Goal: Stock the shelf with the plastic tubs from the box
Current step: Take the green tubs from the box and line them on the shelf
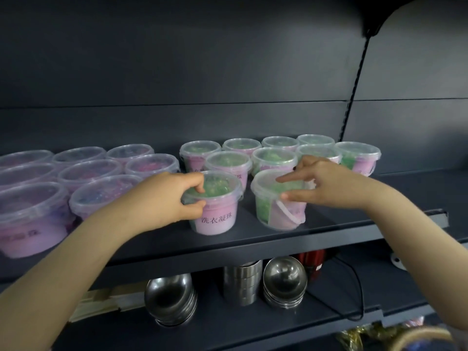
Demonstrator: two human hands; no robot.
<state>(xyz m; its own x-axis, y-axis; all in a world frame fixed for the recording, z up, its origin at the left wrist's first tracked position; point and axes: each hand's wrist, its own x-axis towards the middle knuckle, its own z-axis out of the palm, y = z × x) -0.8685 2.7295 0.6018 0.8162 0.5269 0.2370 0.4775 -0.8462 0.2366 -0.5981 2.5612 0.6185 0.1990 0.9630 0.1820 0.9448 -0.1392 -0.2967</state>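
Two small clear plastic tubs with green contents and pink labels stand at the front of the dark shelf (253,239). My left hand (164,198) grips the left front tub (217,211) by its lid rim, fingers on top and thumb on the side. My right hand (326,183) holds the right front tub (276,206) at its rim, a finger lying on the lid and the thumb against the side. Behind them stand several more small tubs (276,158) in rows. The box is out of view.
Several larger clear tubs with pink labels (33,214) fill the shelf's left side. The shelf's right end beyond the tubs is bare. On the shelf below sit stacked steel bowls (169,300), steel cups (241,279) and a black cable (354,287).
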